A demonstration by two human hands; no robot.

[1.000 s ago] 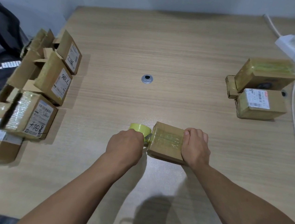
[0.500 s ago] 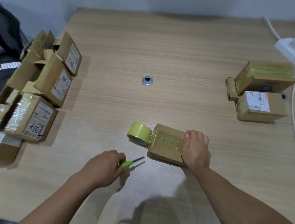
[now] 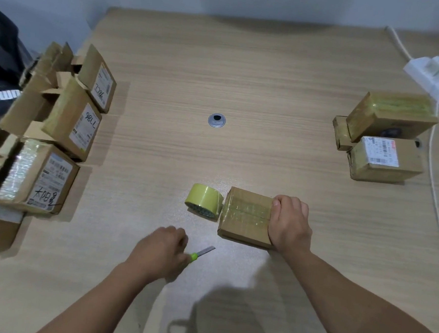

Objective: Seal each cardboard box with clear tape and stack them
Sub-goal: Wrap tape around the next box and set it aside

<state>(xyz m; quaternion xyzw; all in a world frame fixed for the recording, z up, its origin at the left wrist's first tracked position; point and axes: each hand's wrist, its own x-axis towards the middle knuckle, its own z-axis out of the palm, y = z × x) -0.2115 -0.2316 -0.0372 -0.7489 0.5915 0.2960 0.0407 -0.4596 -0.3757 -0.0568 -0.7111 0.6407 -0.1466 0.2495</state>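
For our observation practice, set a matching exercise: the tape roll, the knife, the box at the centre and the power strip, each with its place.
1 tape roll
2 knife
3 centre box
4 power strip

A held in the left hand
B held by the right hand
C far right corner of the table
D lying just beside the centre box

Pairs: 1-D, 2-A, 3-B, 4-C

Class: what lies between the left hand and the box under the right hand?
Head view: the cutter gripped by the left hand juts toward the box; past its blade tip, bare table.
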